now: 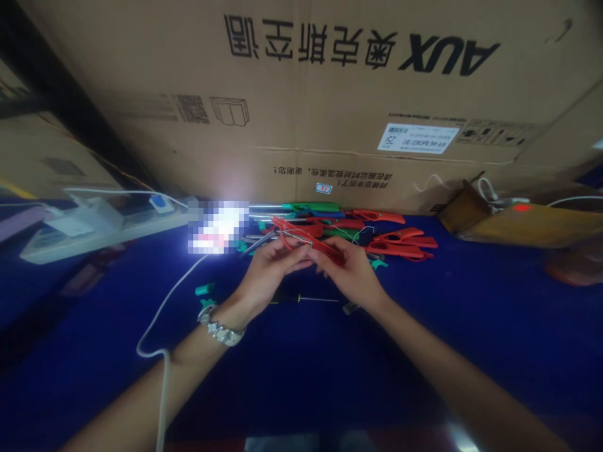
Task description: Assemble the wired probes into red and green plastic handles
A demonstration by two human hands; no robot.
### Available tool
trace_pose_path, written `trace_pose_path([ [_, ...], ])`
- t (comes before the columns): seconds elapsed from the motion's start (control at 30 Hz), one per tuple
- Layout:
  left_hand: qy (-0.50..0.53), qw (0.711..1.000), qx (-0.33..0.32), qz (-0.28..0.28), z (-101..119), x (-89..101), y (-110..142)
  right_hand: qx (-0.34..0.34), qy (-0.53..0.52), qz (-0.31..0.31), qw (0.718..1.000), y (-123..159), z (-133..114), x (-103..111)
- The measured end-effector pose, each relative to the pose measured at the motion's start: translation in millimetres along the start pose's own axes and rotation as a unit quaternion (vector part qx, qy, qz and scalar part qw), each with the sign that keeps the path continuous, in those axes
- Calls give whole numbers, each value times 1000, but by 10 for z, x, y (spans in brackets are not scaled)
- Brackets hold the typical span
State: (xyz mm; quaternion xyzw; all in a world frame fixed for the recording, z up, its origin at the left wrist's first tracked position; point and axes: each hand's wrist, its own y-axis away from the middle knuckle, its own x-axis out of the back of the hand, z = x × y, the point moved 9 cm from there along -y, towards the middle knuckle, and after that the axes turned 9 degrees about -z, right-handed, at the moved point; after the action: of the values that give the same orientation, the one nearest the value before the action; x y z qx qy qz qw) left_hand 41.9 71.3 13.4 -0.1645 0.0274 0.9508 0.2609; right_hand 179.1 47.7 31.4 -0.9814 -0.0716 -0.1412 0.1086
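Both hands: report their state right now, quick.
Left hand: closed, holding the red plastic handle from the left side.
Right hand: closed, holding the same handle from the right side.

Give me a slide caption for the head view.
Left grip and right grip hold a red piece over a blue work surface.

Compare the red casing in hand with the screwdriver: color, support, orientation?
The red casing is red; the screwdriver is metal-shafted with a yellow band. The casing is held between left hand and right hand; the screwdriver lies on the blue surface. In view, the casing slants; the screwdriver runs nearly crosswise. Both are elongated.
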Motion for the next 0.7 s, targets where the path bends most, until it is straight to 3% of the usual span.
trace_pose_path([
  [0.2, -13, 1000, 6, 2, 14, -27, 21, -30, -109, -29, 993, 8, 112, -45],
  [0.5, 19, 999, -16, 46, 50, 18, 20, -32, -142, -15, 989, 3, 190, -61],
  [0.7, -12, 998, -34, 51, 68, 116, 11, -24, -149, -48, 987, 17, 174, -119],
])
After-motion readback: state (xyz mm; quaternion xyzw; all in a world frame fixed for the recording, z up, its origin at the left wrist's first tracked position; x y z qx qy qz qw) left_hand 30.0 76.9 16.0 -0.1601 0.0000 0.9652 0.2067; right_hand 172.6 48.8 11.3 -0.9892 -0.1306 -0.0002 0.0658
